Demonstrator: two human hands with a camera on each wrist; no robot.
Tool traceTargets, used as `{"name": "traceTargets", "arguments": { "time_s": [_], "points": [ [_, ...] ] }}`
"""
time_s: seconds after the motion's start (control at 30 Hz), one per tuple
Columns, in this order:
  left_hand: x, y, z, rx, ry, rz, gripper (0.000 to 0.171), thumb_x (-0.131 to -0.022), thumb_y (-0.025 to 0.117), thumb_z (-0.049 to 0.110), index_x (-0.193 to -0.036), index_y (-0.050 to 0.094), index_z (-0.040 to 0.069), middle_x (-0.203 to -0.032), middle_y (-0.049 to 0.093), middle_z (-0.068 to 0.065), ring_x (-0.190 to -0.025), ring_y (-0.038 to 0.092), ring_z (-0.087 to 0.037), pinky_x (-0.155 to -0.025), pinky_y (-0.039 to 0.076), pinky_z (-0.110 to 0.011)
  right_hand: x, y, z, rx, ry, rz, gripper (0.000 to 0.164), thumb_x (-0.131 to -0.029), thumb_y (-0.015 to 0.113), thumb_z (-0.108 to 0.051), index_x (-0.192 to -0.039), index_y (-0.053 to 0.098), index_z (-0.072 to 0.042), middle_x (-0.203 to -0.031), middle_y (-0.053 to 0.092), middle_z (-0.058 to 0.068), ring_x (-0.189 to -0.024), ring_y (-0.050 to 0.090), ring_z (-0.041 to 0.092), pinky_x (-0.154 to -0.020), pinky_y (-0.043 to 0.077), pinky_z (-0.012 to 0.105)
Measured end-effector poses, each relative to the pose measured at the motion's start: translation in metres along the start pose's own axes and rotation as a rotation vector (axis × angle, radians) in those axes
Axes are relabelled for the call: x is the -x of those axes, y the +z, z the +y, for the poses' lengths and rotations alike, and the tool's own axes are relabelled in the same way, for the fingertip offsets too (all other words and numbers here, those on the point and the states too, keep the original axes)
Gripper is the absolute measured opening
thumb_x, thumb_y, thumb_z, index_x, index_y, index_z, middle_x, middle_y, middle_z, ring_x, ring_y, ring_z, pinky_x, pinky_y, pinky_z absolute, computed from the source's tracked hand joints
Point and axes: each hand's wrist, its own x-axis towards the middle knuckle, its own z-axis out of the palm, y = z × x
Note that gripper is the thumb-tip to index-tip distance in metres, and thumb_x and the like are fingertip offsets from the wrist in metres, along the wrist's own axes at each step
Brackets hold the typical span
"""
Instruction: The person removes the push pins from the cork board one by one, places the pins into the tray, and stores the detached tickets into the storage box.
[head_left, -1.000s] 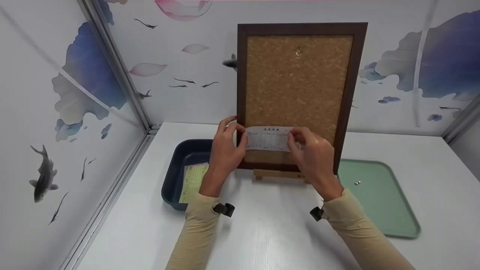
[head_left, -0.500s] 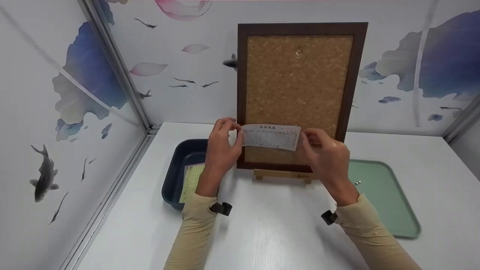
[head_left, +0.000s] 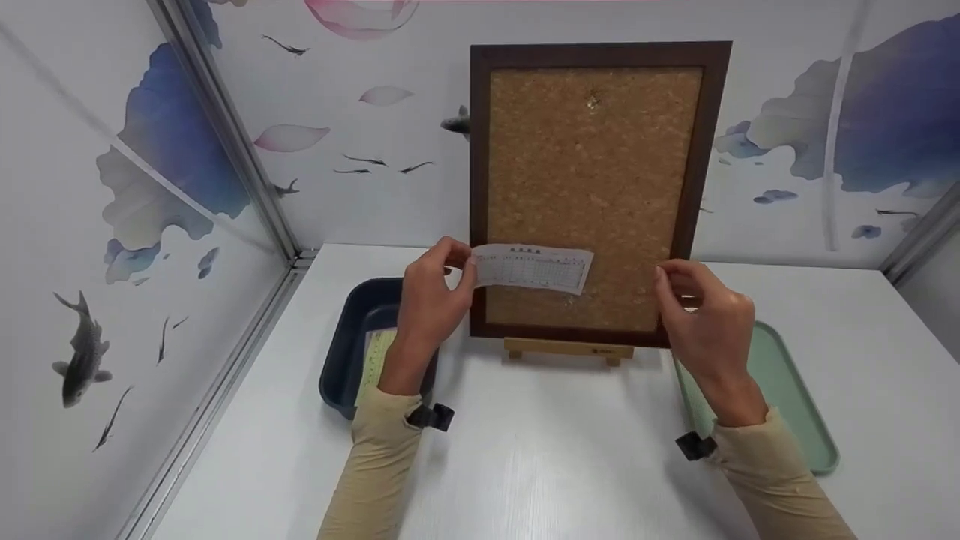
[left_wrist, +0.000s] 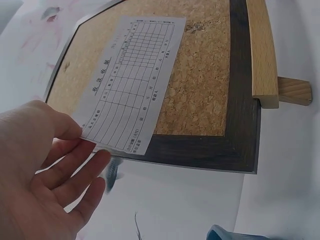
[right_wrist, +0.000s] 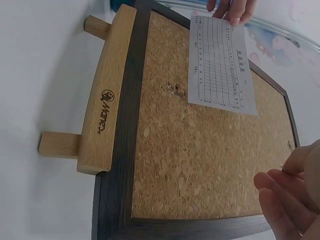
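My left hand (head_left: 431,304) pinches the left end of a white printed receipt slip (head_left: 534,268) between thumb and fingers. In the left wrist view the slip (left_wrist: 135,85) overlaps the cork face and lower frame, its other end free. The framed cork board (head_left: 585,172) leans upright on a small wooden easel (head_left: 568,348). At the board's right edge, my right hand (head_left: 709,319) is off the slip, thumb and index finger together. A thin dark point, like a pin's tip (right_wrist: 281,168), sticks out between them in the right wrist view; the rest is hidden by the fingers.
On the left, a navy tub (head_left: 334,375) holds yellow-green printed slips (head_left: 373,364), partly behind my left forearm. A green tray (head_left: 787,390) lies on the right under my right arm. Patterned wall panels (head_left: 360,210) stand close behind and to the left.
My right hand has let go of the slip's right end and moved right to the board's edge. My left hand has shifted slightly left with the slip.
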Motion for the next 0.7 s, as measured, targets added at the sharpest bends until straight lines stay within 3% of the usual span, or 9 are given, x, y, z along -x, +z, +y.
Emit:
{"name": "traceTargets", "arguments": {
  "time_s": [0.27, 0.37, 0.5, 0.7],
  "points": [
    [0.001, -0.003, 0.0, 0.053, 0.028, -0.04, 0.009, -0.105, 0.069, 0.019, -0.109, 0.073, 0.012, -0.105, 0.079, -0.003, -0.098, 0.074, -0.016, -0.094, 0.062, -0.045, 0.005, -0.016, 0.011, 0.005, 0.039, -0.006, 0.015, -0.099, 0.078, -0.013, -0.111, 0.081, -0.004, -0.101, 0.084, 0.014, -0.082, 0.082, 0.031, -0.075, 0.042, -0.003],
    [0.002, -0.006, 0.001, 0.066, 0.042, -0.061, 0.01, -0.106, 0.069, 0.019, -0.11, 0.073, 0.012, -0.106, 0.079, -0.002, -0.098, 0.074, -0.015, -0.093, 0.062, -0.044, 0.006, -0.024, 0.013, 0.0, 0.051, 0.008, 0.014, -0.099, 0.078, -0.013, -0.11, 0.082, -0.004, -0.101, 0.084, 0.013, -0.084, 0.081, 0.009, -0.074, 0.045, -0.002],
    [0.002, -0.012, 0.001, 0.068, 0.058, -0.078, 0.011, -0.106, 0.069, 0.019, -0.112, 0.074, 0.013, -0.106, 0.079, -0.001, -0.098, 0.073, -0.014, -0.09, 0.061, -0.036, 0.008, -0.035, 0.02, -0.012, 0.076, 0.021, 0.015, -0.099, 0.078, -0.013, -0.11, 0.082, -0.004, -0.101, 0.084, 0.013, -0.086, 0.066, -0.024, -0.073, 0.046, -0.001],
    [0.001, -0.028, -0.005, 0.075, 0.039, -0.117, 0.012, -0.107, 0.068, 0.019, -0.115, 0.074, 0.012, -0.107, 0.081, -0.002, -0.099, 0.076, -0.014, -0.084, 0.062, -0.038, 0.017, -0.051, 0.04, -0.036, 0.118, 0.031, 0.013, -0.098, 0.079, -0.009, -0.109, 0.082, -0.003, -0.094, 0.083, 0.017, -0.08, 0.064, -0.025, -0.074, 0.047, -0.001]
  ]
}}
